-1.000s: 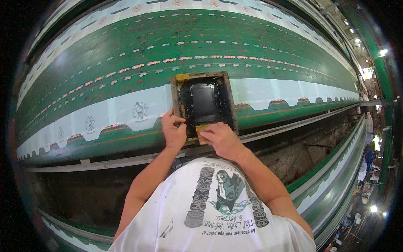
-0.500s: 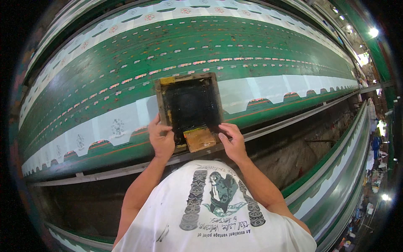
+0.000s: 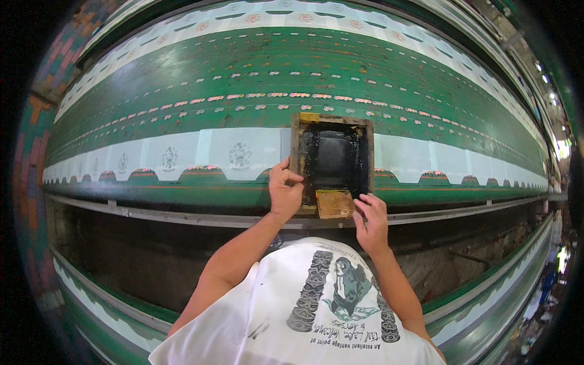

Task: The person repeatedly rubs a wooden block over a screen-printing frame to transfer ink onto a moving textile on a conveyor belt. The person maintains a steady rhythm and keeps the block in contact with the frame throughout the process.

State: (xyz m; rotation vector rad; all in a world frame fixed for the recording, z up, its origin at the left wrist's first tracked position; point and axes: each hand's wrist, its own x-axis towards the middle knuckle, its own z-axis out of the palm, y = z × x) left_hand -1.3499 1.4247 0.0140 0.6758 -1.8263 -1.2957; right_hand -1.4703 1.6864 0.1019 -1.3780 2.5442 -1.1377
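My left hand (image 3: 286,191) grips the left side of a wooden screen printing frame (image 3: 294,146), its thumb bent over the rim and other fingers partly hidden. The frame's dark mesh (image 3: 331,155) is smeared with wet black ink. A squeegee with a wooden block handle (image 3: 334,204) leans inside the frame's near end. My right hand (image 3: 371,220) is at the near right corner, fingertips at the block's right edge, thumb apart from the fingers. Under and beside the frame runs white fabric (image 3: 401,155) in scalloped pieces; those to the left carry grey printed emblems (image 3: 239,156).
The long green printing table (image 3: 201,118) bears rows of small printed labels (image 3: 277,95) and more fabric pieces (image 3: 255,20) along its far side. A metal rail (image 3: 152,214) edges its near side. Another table (image 3: 109,304) lies behind me, across a dark gap.
My view has swung, so the frame appears farther right and straighter. My left hand stays on its left side. My right fingers have curled closer to the squeegee's block.
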